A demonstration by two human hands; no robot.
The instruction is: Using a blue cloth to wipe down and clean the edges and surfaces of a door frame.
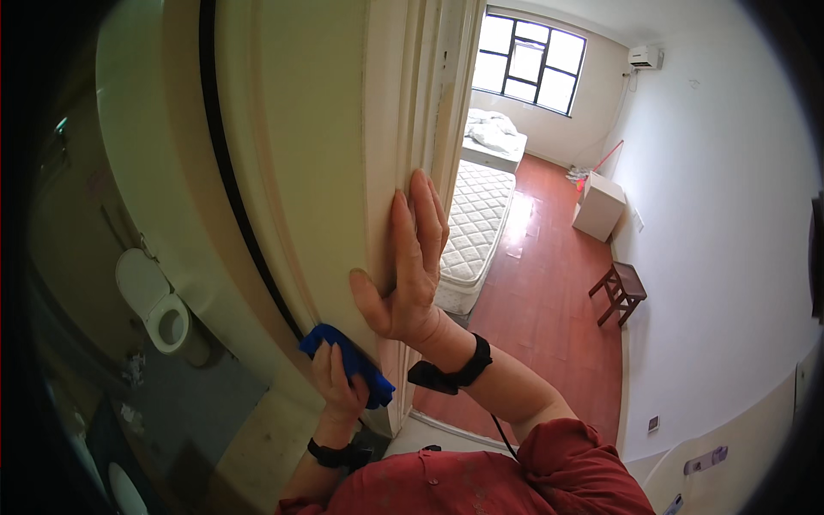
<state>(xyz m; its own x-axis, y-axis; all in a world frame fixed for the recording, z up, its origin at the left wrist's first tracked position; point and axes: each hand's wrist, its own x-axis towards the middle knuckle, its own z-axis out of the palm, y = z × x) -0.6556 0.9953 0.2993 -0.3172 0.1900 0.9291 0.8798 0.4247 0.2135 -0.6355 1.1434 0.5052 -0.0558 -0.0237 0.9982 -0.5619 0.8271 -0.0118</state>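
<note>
My left hand (336,380) grips a folded blue cloth (351,360) and holds it against the lower part of the cream-coloured wall section (309,161) between two doorways. Higher up and to the right, my right hand (412,277) rests on the moulded door frame (428,96), its fingers pointing up and its thumb spread apart. That hand holds nothing. A dark strip (228,174) runs down the left side of the wall section and ends near the cloth. Black bands circle both my wrists.
Left, a bathroom has a toilet (168,322) with its lid raised. Through the right doorway are a bare mattress (476,222), a white cabinet (599,205), a dark wooden stool (627,283) and a reddish wood-look floor (541,335). A door handle (706,460) shows at lower right.
</note>
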